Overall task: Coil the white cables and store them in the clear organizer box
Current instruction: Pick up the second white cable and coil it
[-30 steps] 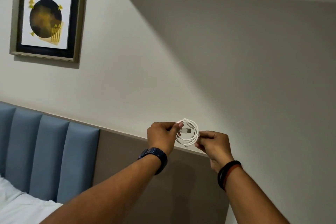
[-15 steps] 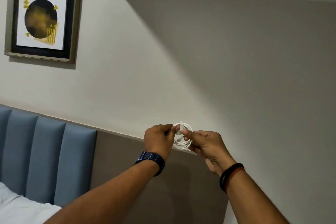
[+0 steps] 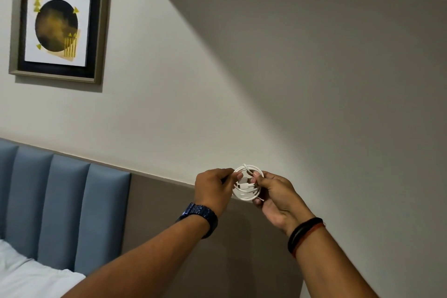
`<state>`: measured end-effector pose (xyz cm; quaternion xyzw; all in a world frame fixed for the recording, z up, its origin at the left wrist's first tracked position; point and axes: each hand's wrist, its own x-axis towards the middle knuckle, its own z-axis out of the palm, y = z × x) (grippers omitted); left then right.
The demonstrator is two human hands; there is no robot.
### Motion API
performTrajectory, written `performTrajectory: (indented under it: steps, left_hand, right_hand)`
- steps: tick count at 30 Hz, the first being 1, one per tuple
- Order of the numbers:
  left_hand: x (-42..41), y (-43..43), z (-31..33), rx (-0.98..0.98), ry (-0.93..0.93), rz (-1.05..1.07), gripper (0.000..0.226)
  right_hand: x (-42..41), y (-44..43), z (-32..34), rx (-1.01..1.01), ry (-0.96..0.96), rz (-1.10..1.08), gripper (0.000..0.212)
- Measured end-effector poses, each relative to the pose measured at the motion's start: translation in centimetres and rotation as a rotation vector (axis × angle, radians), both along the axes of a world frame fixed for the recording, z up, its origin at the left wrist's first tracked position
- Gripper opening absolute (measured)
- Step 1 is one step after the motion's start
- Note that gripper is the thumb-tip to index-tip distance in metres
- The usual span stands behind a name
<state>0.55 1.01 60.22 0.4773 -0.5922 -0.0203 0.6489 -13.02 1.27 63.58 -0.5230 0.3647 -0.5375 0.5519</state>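
Observation:
A white cable (image 3: pixel 247 195) wound into a small coil is held up in the air in front of the wall. My left hand (image 3: pixel 212 190), with a dark blue watch on the wrist, pinches the coil's left side. My right hand (image 3: pixel 275 195), with black and red bands on the wrist, grips the coil's right side, its fingers curled through the loops. A plug end lies across the middle of the coil. The clear organizer box is out of view.
A blue padded headboard (image 3: pixel 60 210) and a white pillow (image 3: pixel 29 278) sit at the lower left. A framed picture (image 3: pixel 59 25) hangs on the wall at the upper left. A grey wall panel (image 3: pixel 169 220) runs behind my arms.
My right hand's fingers have shifted from the coil's outer right edge into its loops. Both hands stay raised at about the same spot with the coil between them.

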Motion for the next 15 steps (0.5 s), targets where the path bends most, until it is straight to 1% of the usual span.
performTrajectory:
  steps: [3, 5, 7, 8, 12, 15]
  left_hand:
    - [0.5, -0.1, -0.1, -0.008, -0.016, 0.002, 0.023]
    - [0.7, -0.2, -0.1, -0.006, -0.041, 0.01, 0.023]
    - [0.8, -0.3, -0.2, 0.004, -0.046, 0.017, 0.023]
    - [0.9, -0.4, -0.3, 0.011, -0.04, 0.023, 0.024]
    - [1.5, -0.9, -0.4, 0.052, 0.004, 0.042, 0.026]
    - [1.8, -1.0, -0.3, 0.099, 0.002, 0.069, 0.029]
  right_hand:
    - [-0.3, 0.2, 0.2, 0.006, 0.059, 0.105, 0.013]
    - [-0.2, 0.4, 0.2, -0.024, 0.141, 0.116, 0.003]
    - [-0.1, 0.4, 0.1, -0.058, 0.208, 0.077, 0.017]
    - [-0.1, 0.3, 0.0, -0.084, 0.238, 0.043, 0.02]
    - [-0.4, 0.2, -0.5, -0.168, 0.32, -0.066, 0.02]
    - [-0.3, 0.0, -0.9, -0.176, 0.307, -0.13, 0.023]
